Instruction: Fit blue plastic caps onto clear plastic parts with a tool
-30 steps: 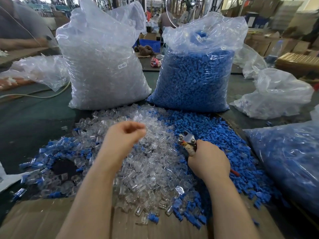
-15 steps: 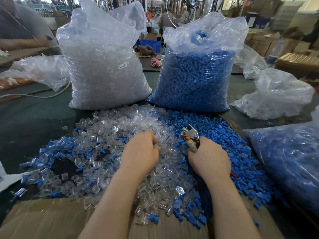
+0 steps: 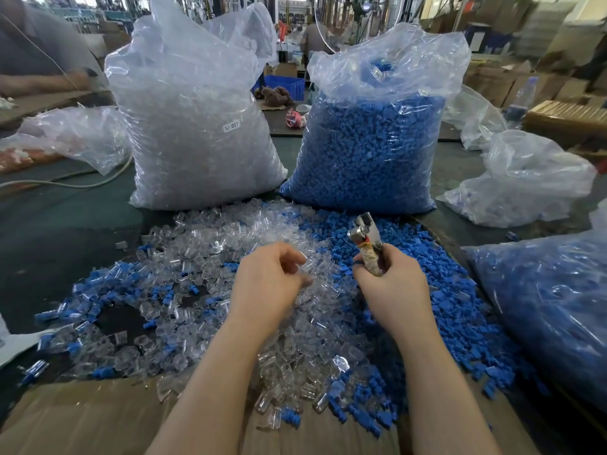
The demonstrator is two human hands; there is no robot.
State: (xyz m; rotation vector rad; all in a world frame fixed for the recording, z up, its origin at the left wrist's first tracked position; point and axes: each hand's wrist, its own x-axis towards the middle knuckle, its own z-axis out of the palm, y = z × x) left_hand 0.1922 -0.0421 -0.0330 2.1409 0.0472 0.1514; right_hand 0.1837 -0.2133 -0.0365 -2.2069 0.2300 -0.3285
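At frame centre my left hand (image 3: 269, 277) pinches what looks like one clear part (image 3: 307, 269); my right hand (image 3: 391, 284) grips the tool (image 3: 366, 239). I should seat it squarely before squeezing.

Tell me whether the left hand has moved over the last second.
Yes. The left hand went from the clear pile's left part rightward toward the pliers, judged against the labelled clear bag.

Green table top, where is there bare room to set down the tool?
Bare dark green table top lies left of the scattered clear plastic parts, before the big bag of clear parts. The brown cardboard sheet is bare at near left. Crowded: the loose blue plastic caps at right.
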